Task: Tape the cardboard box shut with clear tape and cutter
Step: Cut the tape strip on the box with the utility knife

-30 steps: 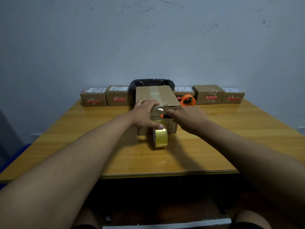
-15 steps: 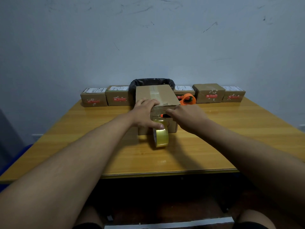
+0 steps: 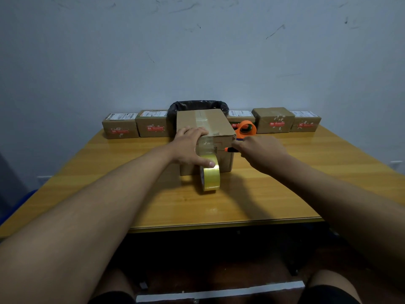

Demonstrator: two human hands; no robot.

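Note:
A cardboard box point(image 3: 215, 125) stands mid-table, with clear tape running along its top seam and down its near face. A roll of clear tape point(image 3: 210, 175) stands on edge against the box's front, its strip still joined to the box. My left hand point(image 3: 190, 148) rests on the box's near left corner, thumb on top of the roll. My right hand point(image 3: 260, 151) grips an orange cutter point(image 3: 230, 149), whose tip points at the tape strip on the front face.
Several small sealed parcels point(image 3: 120, 125) line the table's far edge by the wall. A black-lined bin point(image 3: 198, 105) stands behind the box. An orange tape dispenser point(image 3: 247, 129) lies right of the box. The table's front edge point(image 3: 219, 224) is near my knees.
My right hand has drawn back to the right with the cutter, uncovering the box's front face. My left hand and the roll stay where they were.

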